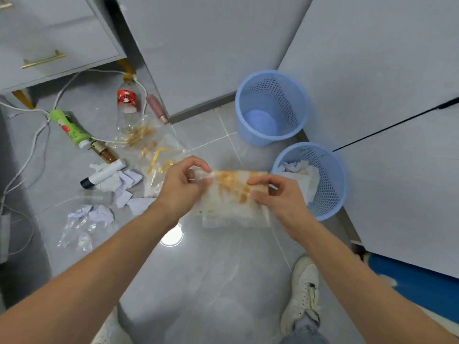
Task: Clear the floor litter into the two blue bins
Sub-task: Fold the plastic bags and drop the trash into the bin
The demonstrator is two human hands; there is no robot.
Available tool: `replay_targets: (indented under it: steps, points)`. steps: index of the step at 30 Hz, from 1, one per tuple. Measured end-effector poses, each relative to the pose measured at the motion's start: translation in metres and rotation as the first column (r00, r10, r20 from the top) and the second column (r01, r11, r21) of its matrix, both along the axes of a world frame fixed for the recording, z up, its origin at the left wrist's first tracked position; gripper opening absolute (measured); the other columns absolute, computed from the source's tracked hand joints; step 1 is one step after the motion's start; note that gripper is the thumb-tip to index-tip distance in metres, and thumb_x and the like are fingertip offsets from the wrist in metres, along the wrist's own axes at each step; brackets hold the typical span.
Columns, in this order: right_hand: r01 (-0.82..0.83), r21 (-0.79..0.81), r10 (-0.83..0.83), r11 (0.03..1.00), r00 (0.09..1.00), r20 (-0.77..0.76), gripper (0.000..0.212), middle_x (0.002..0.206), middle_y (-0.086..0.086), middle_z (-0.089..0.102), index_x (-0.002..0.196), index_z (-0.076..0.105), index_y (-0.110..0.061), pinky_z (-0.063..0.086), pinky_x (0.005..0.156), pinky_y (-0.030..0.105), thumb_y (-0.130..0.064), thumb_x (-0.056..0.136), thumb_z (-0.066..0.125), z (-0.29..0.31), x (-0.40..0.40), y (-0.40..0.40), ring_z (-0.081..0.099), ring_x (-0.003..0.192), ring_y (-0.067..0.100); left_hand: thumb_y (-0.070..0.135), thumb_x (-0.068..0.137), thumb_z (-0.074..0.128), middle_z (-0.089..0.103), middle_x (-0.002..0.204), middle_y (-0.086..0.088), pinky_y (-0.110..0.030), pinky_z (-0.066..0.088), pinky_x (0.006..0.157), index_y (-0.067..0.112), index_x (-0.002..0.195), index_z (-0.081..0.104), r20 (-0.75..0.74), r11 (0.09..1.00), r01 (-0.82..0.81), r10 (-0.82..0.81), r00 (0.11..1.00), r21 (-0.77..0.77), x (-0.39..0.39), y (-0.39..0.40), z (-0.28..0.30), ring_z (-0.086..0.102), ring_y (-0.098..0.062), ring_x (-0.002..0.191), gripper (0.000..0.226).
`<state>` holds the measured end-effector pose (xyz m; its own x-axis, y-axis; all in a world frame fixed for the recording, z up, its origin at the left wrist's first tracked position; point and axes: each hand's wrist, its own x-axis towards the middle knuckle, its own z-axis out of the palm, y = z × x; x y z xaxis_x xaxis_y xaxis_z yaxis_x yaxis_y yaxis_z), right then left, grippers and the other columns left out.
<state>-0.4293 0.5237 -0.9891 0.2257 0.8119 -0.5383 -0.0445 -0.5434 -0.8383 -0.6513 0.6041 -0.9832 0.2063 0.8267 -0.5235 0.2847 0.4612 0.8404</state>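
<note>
My left hand (pixel 182 186) and my right hand (pixel 278 194) both pinch a clear plastic bag (pixel 231 197) with orange print, held above the floor just left of the near blue bin (pixel 332 184). That bin holds crumpled white paper. The far blue bin (pixel 270 108) stands empty behind it. Litter lies on the floor at left: a clear bottle with a red label (pixel 126 100), a green bottle (pixel 70 129), a white tube with a dark cap (pixel 103 173), a pink tube (pixel 156 108), a brown-gold bottle (pixel 104 151), paper scraps (pixel 92 214) and clear wrappers (pixel 151 145).
White cables (pixel 34 145) run across the floor at the left. A grey drawer unit with gold handles (pixel 43 59) stands at the top left, and grey cabinet doors (pixel 372 70) rise behind the bins. My white shoe (pixel 304 291) rests on the grey tiles at the lower right.
</note>
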Motion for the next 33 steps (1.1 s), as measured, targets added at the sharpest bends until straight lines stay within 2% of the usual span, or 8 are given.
replay_targets:
  steps: [3,7,15,20,23,26,29,33]
  points:
    - [0.133,-0.003,-0.129,0.991,0.972,0.198,0.033,0.1,-0.006,0.077,0.087,0.08,-0.027,0.06,0.09,0.041,0.005,0.081,0.076,-0.015,0.051,-0.016,0.072,0.097,0.02,0.009,0.085,0.077,0.051,0.083,0.0,-0.031,0.042,0.057,0.019,0.09,0.065,-0.09,0.995,0.013,-0.004,0.996,0.099,0.076,-0.013,-0.022,0.046,-0.018,0.063,0.017]
    - [0.203,-0.002,-0.187,0.979,0.91,0.371,0.031,0.102,-0.009,0.075,0.086,0.077,-0.024,0.057,0.095,0.044,0.006,0.078,0.071,-0.047,0.136,-0.034,0.07,0.1,0.013,0.017,0.077,0.085,0.049,0.117,0.001,-0.02,0.046,0.082,0.03,0.114,0.06,-0.171,0.934,0.305,-0.275,0.946,0.185,0.167,-0.026,-0.049,0.055,-0.012,0.088,0.046]
    - [0.003,-0.181,0.106,0.983,0.801,0.589,0.039,0.118,0.0,0.041,0.098,0.061,-0.027,0.044,0.101,0.025,-0.008,0.071,0.083,-0.145,0.214,-0.02,0.054,0.104,0.016,0.015,0.078,0.08,0.018,0.155,-0.014,-0.033,0.038,0.108,0.035,0.141,0.042,-0.446,0.736,0.656,-0.537,0.716,0.167,0.27,-0.031,-0.149,0.035,-0.035,0.144,0.076]
    - [-0.155,-0.344,0.371,0.926,0.546,0.751,0.046,0.139,0.015,0.035,0.115,0.051,-0.022,0.052,0.091,0.041,-0.015,0.079,0.079,-0.204,0.22,-0.021,0.061,0.098,0.031,-0.005,0.075,0.068,0.0,0.163,-0.027,-0.049,0.056,0.092,0.032,0.139,0.033,-0.656,0.665,0.735,-0.496,0.569,0.135,0.307,-0.034,-0.191,0.043,-0.047,0.135,0.082]
    - [-0.179,-0.347,0.39,0.921,0.44,0.809,0.041,0.141,0.022,0.04,0.127,0.048,-0.027,0.056,0.079,0.041,-0.022,0.091,0.066,-0.217,0.222,-0.019,0.066,0.087,0.034,0.011,0.076,0.075,0.014,0.157,-0.03,-0.046,0.056,0.083,0.031,0.142,0.036,-0.813,0.579,0.802,-0.392,0.431,0.147,0.316,-0.036,-0.203,0.045,-0.044,0.126,0.08]
    - [-0.278,-0.354,0.443,0.893,0.397,0.804,0.049,0.125,0.014,0.059,0.136,0.048,-0.024,0.053,0.074,0.037,-0.019,0.091,0.064,-0.221,0.227,-0.017,0.067,0.093,0.033,0.029,0.073,0.077,0.034,0.139,-0.018,-0.043,0.05,0.088,0.034,0.145,0.038,-0.901,0.489,0.86,-0.293,0.32,0.146,0.309,-0.034,-0.208,0.042,-0.036,0.121,0.081]
    - [-0.281,-0.404,0.484,0.871,0.336,0.808,0.056,0.137,0.016,0.045,0.135,0.047,-0.021,0.056,0.086,0.043,-0.017,0.085,0.07,-0.217,0.228,-0.016,0.057,0.112,0.035,0.031,0.071,0.078,0.036,0.129,-0.012,-0.04,0.048,0.089,0.033,0.139,0.045,-0.928,0.443,0.885,-0.254,0.274,0.14,0.305,-0.034,-0.206,0.04,-0.032,0.117,0.076]
    - [-0.378,-0.405,0.509,0.833,0.236,0.828,0.053,0.145,0.013,0.036,0.124,0.057,-0.011,0.054,0.093,0.046,-0.018,0.076,0.079,-0.21,0.228,-0.014,0.04,0.129,0.033,0.019,0.072,0.08,0.034,0.148,-0.019,-0.046,0.039,0.107,0.026,0.137,0.052,-0.949,0.378,0.919,-0.231,0.214,0.116,0.306,-0.025,-0.197,0.036,-0.039,0.135,0.07]
